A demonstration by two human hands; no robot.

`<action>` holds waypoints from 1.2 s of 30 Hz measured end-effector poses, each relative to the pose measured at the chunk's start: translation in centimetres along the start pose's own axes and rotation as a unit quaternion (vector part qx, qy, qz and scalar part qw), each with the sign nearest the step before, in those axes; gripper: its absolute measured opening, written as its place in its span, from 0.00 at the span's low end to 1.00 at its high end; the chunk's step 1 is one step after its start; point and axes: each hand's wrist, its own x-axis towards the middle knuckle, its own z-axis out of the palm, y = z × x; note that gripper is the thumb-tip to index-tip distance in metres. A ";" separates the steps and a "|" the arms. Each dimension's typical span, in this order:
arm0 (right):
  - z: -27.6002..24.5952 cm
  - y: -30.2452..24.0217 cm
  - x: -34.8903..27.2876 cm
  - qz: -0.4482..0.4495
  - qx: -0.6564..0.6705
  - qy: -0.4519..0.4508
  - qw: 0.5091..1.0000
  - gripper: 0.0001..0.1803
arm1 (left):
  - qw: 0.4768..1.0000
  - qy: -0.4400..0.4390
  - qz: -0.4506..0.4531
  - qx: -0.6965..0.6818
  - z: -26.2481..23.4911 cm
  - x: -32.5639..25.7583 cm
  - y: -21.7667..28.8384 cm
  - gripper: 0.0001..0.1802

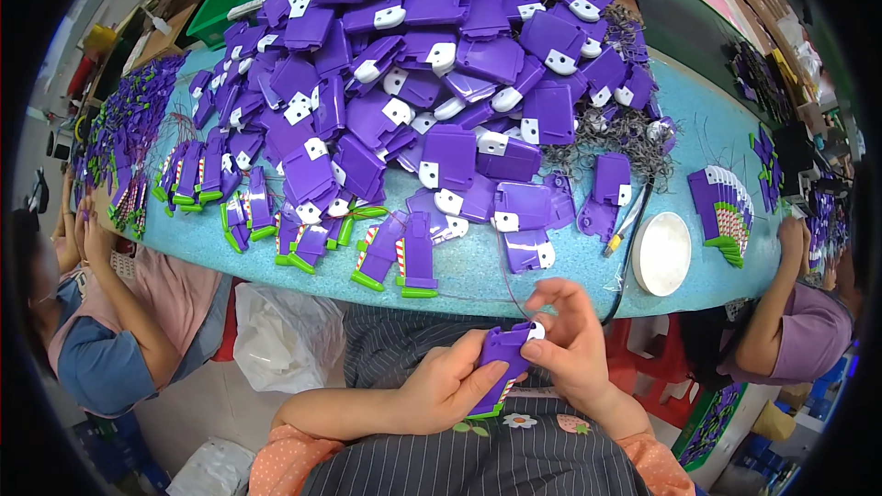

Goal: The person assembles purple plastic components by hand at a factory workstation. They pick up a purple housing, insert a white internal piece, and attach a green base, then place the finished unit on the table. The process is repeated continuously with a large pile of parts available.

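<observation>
Above my lap, my left hand (447,384) grips a purple plastic casing (494,375) with a green foot and a red-and-white striped edge. The fingers of that hand are partly hidden behind the casing. My right hand (577,354) holds the upper end, its thumb on the white corner piece (536,332). The index finger of the right hand is raised and bent above it. A thin dark wire (513,292) runs up from the casing toward the table edge.
A large heap of purple casings (450,152) with white corners covers the blue table (574,287). Green-footed pieces (418,253) lie along the near edge. To the right are a round white dish (661,254), a screwdriver-like tool (625,225) and a fanned stack (721,211). People sit at both sides.
</observation>
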 end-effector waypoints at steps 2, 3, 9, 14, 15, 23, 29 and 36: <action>-0.7 0.7 0.0 0.063 0.098 -0.026 0.993 0.14 | 1.000 0.006 0.027 0.012 0.0 0.0 -0.1 0.14; -1.2 1.2 0.0 0.094 0.140 -0.043 0.985 0.13 | 0.999 0.006 0.040 0.009 -0.1 0.0 0.0 0.14; -1.1 1.0 0.2 -0.013 -0.018 -0.102 0.995 0.09 | 0.999 -0.001 0.023 0.045 -0.8 0.1 0.0 0.14; -1.6 -0.5 0.8 -0.185 -0.374 -0.164 0.894 0.15 | 0.993 -0.042 0.075 0.080 -2.4 2.2 0.7 0.12; -1.9 -0.5 0.9 -0.193 -0.359 -0.152 0.900 0.16 | 0.988 -0.040 0.104 0.103 -2.6 2.6 0.9 0.12; -1.9 -2.0 -1.0 -0.051 -0.402 -0.061 0.912 0.13 | 0.982 0.130 0.134 -0.030 -2.2 3.0 2.5 0.10; -2.2 -0.5 -1.9 -0.092 -0.393 -0.082 0.912 0.09 | 0.982 0.126 0.087 -0.113 -0.6 1.9 -0.1 0.12; -2.4 0.0 -0.9 -0.085 -0.312 -0.077 0.943 0.07 | 0.965 0.155 0.088 -0.192 -1.9 2.5 1.6 0.13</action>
